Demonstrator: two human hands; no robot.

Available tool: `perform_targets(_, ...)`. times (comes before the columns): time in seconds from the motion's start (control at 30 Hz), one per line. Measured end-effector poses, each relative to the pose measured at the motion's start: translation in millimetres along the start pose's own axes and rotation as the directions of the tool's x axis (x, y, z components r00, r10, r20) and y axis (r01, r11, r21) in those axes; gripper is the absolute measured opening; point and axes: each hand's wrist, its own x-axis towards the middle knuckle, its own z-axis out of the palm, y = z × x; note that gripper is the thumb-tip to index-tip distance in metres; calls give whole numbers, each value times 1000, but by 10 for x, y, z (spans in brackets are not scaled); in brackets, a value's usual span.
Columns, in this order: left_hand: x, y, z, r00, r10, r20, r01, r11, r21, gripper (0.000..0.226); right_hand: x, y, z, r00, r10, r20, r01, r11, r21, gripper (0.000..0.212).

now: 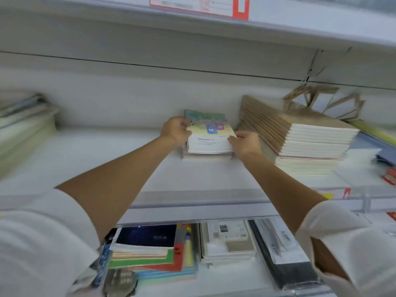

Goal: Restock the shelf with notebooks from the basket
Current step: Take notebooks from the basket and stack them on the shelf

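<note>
Notebooks [209, 144] lie in a short stack on the white shelf [102, 159], near the middle of its board and close to the back panel. The top cover has a green-blue band at the far end. Below that is a pale yellow field with one blue and one purple shape. A white band with small print runs along the near end; the print is too blurred to read. The upper bundle rests on a thinner layer with pinkish edges.

My left hand [174, 131] grips the left edge of the notebooks, fingers curled round the far-left corner. My right hand [244, 144] pinches the near-right corner, thumb on top of the cover. My hands are apart, one on each side of the stack. Both arms reach forward over the front rail, and white sleeves [42, 243] cover the upper arms. I cannot tell how many notebooks lie within the grip.

Surroundings:
- Right: a taller stack of kraft-cover notebooks [300, 133] stands just beside the right hand, its upper part leaning back.
- Far right, rear: wooden frames [325, 99] stand at the back panel.
- Left end: a blurred pile of books [25, 127].
- Above: a price label [192, 5] with a red arrow tag [241, 7] on the upper shelf edge.
- Below: a dark blue starry notebook [147, 234] tops a pile of coloured covers [167, 264], and white packaged items [229, 241] lie to its right.
</note>
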Motion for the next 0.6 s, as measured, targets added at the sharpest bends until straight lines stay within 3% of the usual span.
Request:
perform_targets(0.1,-16,-80,8,997,57,-46,-44,969,241,5,56,159,1,998,0,61,5,996,-84,17)
perform_targets(0.17,-77,-114,-19,992,77,-100,-52,973,225,3,30,236,-43,993,-33,113,38,998,-48,29)
perform_targets(0.23,-203,-142,-41,992,89,-85,-80,991,103,15,-26,271,-126,974,-85,211,85,996,9,32)
perform_targets(0.3,-369,-191,-58,995,102,1,-102,994,36,32,-52,289,-194,938,-110,328,116,993,2,53)
perform_targets(0.37,-492,-236,-60,994,103,37,-104,994,31,50,-30,310,-182,930,-111,351,137,989,-52,71)
perform_targets(0.43,-526,-260,-43,996,87,-10,-87,996,-10,56,14,308,-139,922,-133,362,158,987,-39,64)
perform_targets(0.6,-513,-215,-2,989,55,-137,-59,998,-23,43,58,312,-15,943,-124,310,154,985,-74,49)
